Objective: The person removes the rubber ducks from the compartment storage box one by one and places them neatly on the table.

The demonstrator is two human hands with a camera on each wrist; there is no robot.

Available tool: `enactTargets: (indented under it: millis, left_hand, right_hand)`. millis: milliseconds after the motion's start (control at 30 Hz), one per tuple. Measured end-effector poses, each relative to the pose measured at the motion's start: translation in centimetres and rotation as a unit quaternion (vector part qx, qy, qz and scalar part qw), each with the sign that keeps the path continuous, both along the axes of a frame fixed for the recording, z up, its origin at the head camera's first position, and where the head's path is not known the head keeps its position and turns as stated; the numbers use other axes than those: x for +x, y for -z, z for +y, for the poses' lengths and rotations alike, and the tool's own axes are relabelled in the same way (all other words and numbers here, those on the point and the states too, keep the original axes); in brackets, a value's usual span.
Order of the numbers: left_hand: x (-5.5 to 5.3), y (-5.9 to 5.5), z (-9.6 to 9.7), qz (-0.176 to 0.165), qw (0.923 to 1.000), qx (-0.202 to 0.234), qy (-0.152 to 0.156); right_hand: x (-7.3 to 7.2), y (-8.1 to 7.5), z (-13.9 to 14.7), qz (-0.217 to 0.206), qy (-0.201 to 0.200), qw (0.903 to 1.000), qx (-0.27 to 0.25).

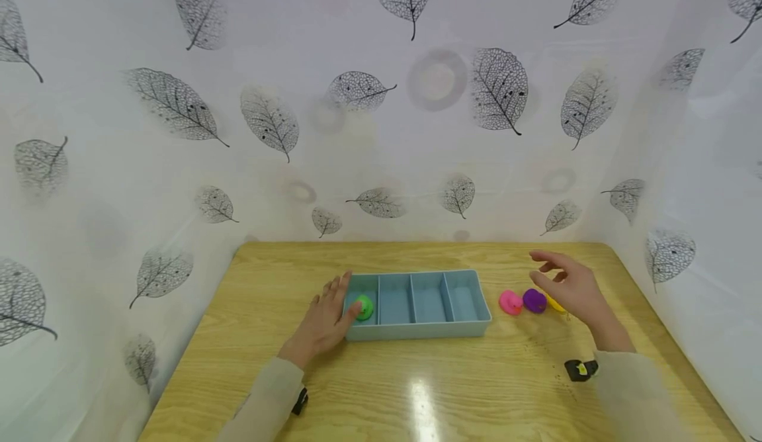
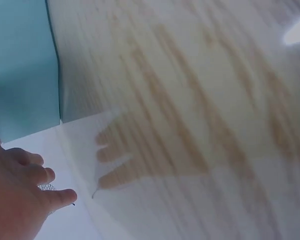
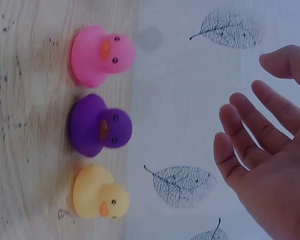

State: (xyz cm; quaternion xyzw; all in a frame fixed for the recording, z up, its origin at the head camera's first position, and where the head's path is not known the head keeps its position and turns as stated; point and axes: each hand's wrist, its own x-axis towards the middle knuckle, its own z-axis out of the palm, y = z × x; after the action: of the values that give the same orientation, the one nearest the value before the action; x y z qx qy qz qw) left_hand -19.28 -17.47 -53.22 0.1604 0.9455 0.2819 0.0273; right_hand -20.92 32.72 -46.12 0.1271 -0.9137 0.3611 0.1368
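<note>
Backdrop: white sheeting (image 1: 357,144) printed with dark skeleton leaves, hung round three sides. Surface: wood-grain table (image 1: 488,389), a streak of glare at 6 o'clock. Item: one pale blue tray (image 1: 417,331), mid-table, four compartments in a row. Item: one green duck (image 1: 366,308), set in the tray's 9 o'clock compartment. Item: one left hand (image 1: 324,316), at the tray's 9 o'clock end, fingers extended along that end, thumb spread wide over the rim toward the green duck; contact between thumb and duck cannot be told. Items: three toy ducks in a row at the tray's 3 o'clock, apart from it, namely pink duck (image 3: 97,56) nearest the tray, purple duck (image 3: 90,125) between, yellow duck (image 3: 92,192) farthest. Item: one right hand (image 1: 574,290), raised near the purple and yellow ducks, toward their 2 o'clock, thumb and loosely bent fingers held wide apart. Items: two beige sleeves (image 1: 631,389), each with a black wrist device (image 1: 580,370) beside it
</note>
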Motion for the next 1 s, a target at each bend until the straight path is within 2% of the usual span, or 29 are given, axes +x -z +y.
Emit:
enactTargets:
  millis: [167, 333, 567, 867, 1000]
  left_hand:
    - [0.0, -0.2, -0.2, 0.017, 0.9998, 0.005, -0.010]
    - [-0.1, 0.2, -0.3, 0.005, 0.9999, -0.004, -0.014]
    - [0.1, 0.0, -0.2, 0.009, 0.9999, -0.005, -0.014]
    - [0.5, 0.4, -0.2, 0.027, 0.9993, 0.013, -0.023]
    - [0.6, 0.2, -0.2, 0.027, 0.9992, 0.016, -0.027]
  right_hand:
    - [-0.1, -0.5, -3.1, 0.011, -0.031, 0.9994, -0.007]
    - [-0.3, -0.7, -6.1, 0.015, -0.074, 0.9971, -0.007]
    - [-0.5, -0.8, -10.1, -0.006, -0.131, 0.9910, -0.029]
    - [-0.7, -0.8, -15.0, -0.017, -0.181, 0.9820, -0.050]
    - [-0.8, -0.5, -16.6, -0.028, -0.199, 0.9785, -0.045]
